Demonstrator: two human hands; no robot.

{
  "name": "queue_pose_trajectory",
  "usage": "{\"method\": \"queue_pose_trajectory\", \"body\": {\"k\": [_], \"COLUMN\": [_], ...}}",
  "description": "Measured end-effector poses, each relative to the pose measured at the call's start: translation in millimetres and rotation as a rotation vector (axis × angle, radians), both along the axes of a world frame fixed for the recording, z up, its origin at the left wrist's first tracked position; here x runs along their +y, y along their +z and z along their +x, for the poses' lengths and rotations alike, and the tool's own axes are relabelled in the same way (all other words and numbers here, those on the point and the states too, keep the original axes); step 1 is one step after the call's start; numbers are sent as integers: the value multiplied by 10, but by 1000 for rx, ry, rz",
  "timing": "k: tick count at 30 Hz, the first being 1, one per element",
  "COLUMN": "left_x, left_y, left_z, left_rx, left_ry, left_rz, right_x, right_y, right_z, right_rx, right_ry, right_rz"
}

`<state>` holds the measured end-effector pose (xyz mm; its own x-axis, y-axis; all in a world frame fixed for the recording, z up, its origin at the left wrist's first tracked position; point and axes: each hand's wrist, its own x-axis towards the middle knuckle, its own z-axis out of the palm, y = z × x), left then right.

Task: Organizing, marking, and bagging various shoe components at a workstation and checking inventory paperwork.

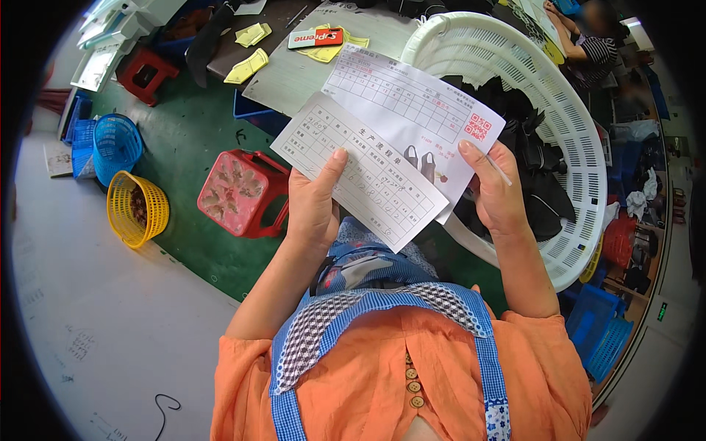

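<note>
My left hand point(316, 202) pinches a small paper form point(365, 176) with a ruled table and handwriting, the thumb lying on top. Behind and above it is a larger white sheet point(412, 103) with a table, a red square code and small pictures of black shoes. My right hand point(494, 184) grips that sheet's lower right corner between thumb and fingers. The small form overlaps the sheet's lower left part and hides some of it. Both papers are tilted down to the right. Just beyond them stands a big white plastic basket point(581, 213) filled with black pieces point(540, 184).
A grey worktable point(276, 81) ahead carries a red-and-white phone point(316, 38) and yellow cut pieces point(246, 66). To the left are a red stool point(239, 192), a yellow basket point(158, 206) and a blue basket point(118, 143). Another person point(588, 48) sits at the far right.
</note>
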<state>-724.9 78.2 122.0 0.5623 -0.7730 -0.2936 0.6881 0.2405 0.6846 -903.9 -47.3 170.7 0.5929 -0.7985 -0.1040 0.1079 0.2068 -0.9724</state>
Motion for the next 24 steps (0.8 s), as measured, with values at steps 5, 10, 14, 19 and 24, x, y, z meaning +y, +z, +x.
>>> {"method": "queue_pose_trajectory", "body": {"k": [5, 10, 14, 19, 24], "left_x": [-4, 6, 0, 1, -2], "left_y": [-7, -6, -17, -27, -37], "left_z": [-13, -25, -33, -40, -34], "left_rx": [4, -27, -3, 16, 5], "left_ry": [6, 9, 10, 18, 15], "left_rz": [5, 47, 33, 63, 78], "right_x": [-33, -36, -34, -35, -35], "right_y": [-79, -138, -161, -157, -169], "right_z": [10, 23, 25, 24, 27], "right_rx": [-38, -59, -63, -68, -70], "right_ry": [-10, -36, -58, -67, -65], "right_rz": [51, 73, 51, 81, 80]}}
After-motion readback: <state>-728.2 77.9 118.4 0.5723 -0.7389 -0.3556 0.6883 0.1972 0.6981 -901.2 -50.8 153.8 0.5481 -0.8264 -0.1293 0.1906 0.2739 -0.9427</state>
